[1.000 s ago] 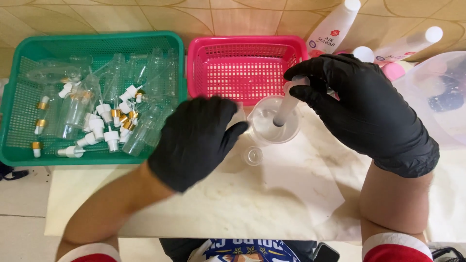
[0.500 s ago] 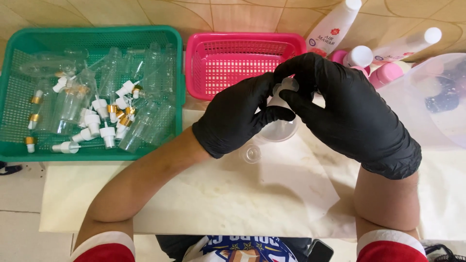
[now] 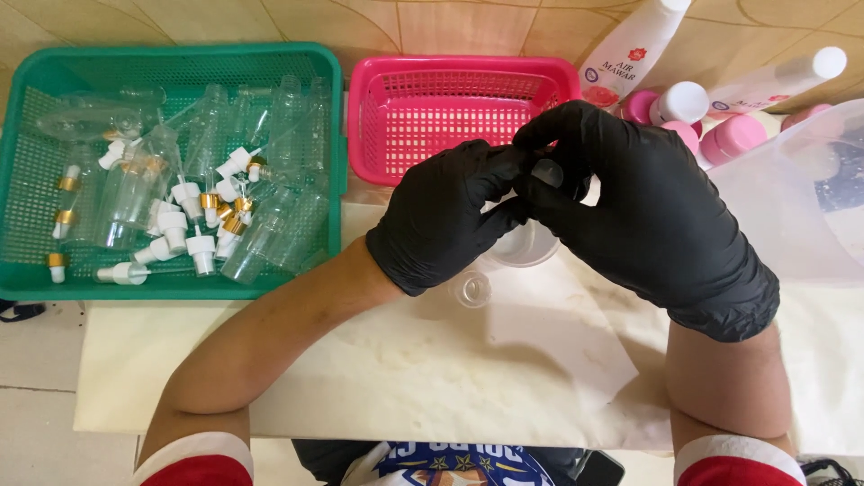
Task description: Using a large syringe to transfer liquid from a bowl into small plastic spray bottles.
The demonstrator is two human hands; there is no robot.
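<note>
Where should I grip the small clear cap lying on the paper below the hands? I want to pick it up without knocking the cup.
Pinch the small clear cap by its round rim, from above on the near side. It looks to lie flat and alone on the paper, while the clear cup and both gloved hands crowd the far side.

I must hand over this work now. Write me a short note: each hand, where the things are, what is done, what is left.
Left hand and right hand, both in black gloves, meet above the table; their fingertips pinch a small clear part, mostly hidden, so the exact grip is unclear.
A clear cup sits under the hands; a small clear cap lies on the paper sheet.
Green basket: many clear bottles and white-and-gold pumps, unassembled.
Pink basket: nothing visible inside, so nothing finished shows.
</note>
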